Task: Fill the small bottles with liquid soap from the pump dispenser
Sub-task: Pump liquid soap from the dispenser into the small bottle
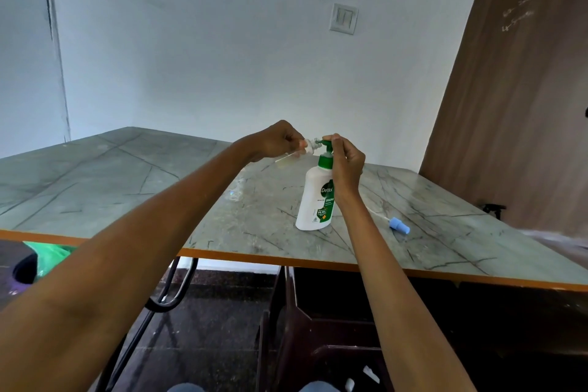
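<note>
- Filling looks under way: the left hand (pixel 280 140) pinches a small bottle (pixel 308 147) with its mouth at the nozzle.
- Right hand (pixel 346 159) fingers curl over the green pump head of the dispenser (pixel 313 200), standing on the table (pixel 127 175).
- Bottle's soap level cannot be told.
- Blue sprayer cap (pixel 399 225) lies apart, still to fit.

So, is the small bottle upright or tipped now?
Tipped. The left hand holds the small bottle nearly sideways, its mouth at the green nozzle of the pump dispenser.
</note>
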### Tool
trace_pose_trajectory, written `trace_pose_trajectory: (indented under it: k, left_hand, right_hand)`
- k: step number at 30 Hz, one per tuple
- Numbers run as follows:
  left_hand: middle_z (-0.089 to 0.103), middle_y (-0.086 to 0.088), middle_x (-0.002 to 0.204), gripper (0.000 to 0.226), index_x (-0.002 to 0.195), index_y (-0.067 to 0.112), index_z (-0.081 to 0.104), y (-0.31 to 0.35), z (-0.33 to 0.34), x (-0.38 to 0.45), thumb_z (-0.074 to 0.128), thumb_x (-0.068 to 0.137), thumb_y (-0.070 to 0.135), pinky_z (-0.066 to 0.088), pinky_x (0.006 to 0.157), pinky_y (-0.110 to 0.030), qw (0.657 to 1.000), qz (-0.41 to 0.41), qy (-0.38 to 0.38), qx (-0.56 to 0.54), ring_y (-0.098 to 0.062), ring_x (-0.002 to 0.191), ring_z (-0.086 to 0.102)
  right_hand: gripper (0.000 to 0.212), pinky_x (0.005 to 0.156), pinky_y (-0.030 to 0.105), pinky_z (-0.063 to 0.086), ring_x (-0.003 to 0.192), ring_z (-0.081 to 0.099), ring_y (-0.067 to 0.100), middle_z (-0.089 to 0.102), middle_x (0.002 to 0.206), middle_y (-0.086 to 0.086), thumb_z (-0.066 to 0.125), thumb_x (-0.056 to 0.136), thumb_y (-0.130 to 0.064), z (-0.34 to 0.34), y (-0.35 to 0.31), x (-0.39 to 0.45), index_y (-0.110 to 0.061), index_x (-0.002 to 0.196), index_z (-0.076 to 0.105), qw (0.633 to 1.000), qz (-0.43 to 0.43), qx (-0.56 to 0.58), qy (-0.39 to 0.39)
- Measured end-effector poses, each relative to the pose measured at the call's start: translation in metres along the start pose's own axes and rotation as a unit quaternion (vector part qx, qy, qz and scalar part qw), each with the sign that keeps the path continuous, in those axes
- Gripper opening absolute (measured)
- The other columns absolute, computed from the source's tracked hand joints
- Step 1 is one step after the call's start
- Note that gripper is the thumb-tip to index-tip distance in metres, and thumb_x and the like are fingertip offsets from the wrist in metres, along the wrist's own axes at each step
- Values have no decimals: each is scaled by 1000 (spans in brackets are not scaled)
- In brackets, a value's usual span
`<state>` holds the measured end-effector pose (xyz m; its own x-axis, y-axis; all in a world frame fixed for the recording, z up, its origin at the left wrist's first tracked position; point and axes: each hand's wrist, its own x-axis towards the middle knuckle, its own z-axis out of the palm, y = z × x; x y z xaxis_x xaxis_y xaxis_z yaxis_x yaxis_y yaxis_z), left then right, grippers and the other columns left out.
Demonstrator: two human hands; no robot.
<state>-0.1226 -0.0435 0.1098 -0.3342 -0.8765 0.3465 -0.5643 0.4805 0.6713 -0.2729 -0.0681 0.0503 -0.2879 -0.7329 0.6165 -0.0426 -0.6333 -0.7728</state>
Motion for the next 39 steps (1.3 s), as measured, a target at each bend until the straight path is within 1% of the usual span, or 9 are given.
trace_pose_trajectory:
  k: [6,11,14,18,22,26,29,33,39]
  left_hand:
    - [56,-13,87,29,101,-16,63,-7,3,-3,48,94,8,37,66,-22,1000,-3,-8,3,-21,78,43]
    - [56,-2,70,27,99,-14,64,-3,6,-5,47,94,6,38,65,-20,1000,2,3,-8,-9,67,44]
    - [58,-8,78,28,101,-15,63,-2,3,-4,46,94,7,38,65,-19,1000,0,9,-11,-12,70,45]
    - [60,-12,90,29,103,-13,64,-3,5,-3,47,95,8,40,69,-21,1000,6,6,-9,-14,75,48]
    - [54,-10,82,30,99,-17,62,-7,6,-3,46,95,8,36,63,-20,1000,-6,-5,-8,-14,70,43]
    - [62,-15,97,28,105,-13,63,-7,5,-4,46,95,6,41,68,-19,1000,-5,-1,-9,-17,83,50]
    - [59,-9,79,27,102,-14,63,-3,5,-5,45,95,5,38,66,-21,1000,0,5,-11,-16,75,46]
    - [60,-10,94,27,105,-13,63,0,4,-3,45,95,6,40,74,-25,1000,4,6,-12,-18,80,49]
    - [61,-14,93,28,104,-13,63,-6,9,-2,47,95,8,41,74,-24,1000,3,9,-30,-20,85,49]
  right_hand:
    - [25,69,12,48,74,61,1,68,84,-4,50,97,-13,-3,4,-7,-5,90,72,1000,-2,13,-4]
    - [24,80,31,51,81,62,10,69,83,-7,51,96,-15,-3,0,-4,-15,83,72,1000,7,15,-6]
    - [29,92,40,49,83,63,8,69,80,-17,53,95,-19,1,-4,-1,-29,74,70,1000,4,-7,-6]
    - [25,84,34,49,80,62,7,68,82,-11,50,97,-15,-1,-1,-4,-16,85,72,1000,-7,11,-4]
    - [31,87,34,46,79,63,9,69,75,-15,50,95,-24,-1,5,-4,-33,75,71,1000,-9,-24,-5]
    - [24,69,12,48,76,61,6,69,85,0,50,96,-14,-3,0,-7,-8,88,72,1000,-8,6,-4]
    - [24,80,28,51,79,62,7,69,85,-2,51,96,-17,-2,-2,-2,-13,86,72,1000,-4,0,-10]
    - [29,97,43,47,80,63,5,69,79,-17,52,95,-22,1,-3,0,-31,74,70,1000,-4,-22,0]
    - [24,79,28,50,79,62,6,68,83,-8,50,97,-14,-2,2,-5,-13,85,71,1000,-13,17,6]
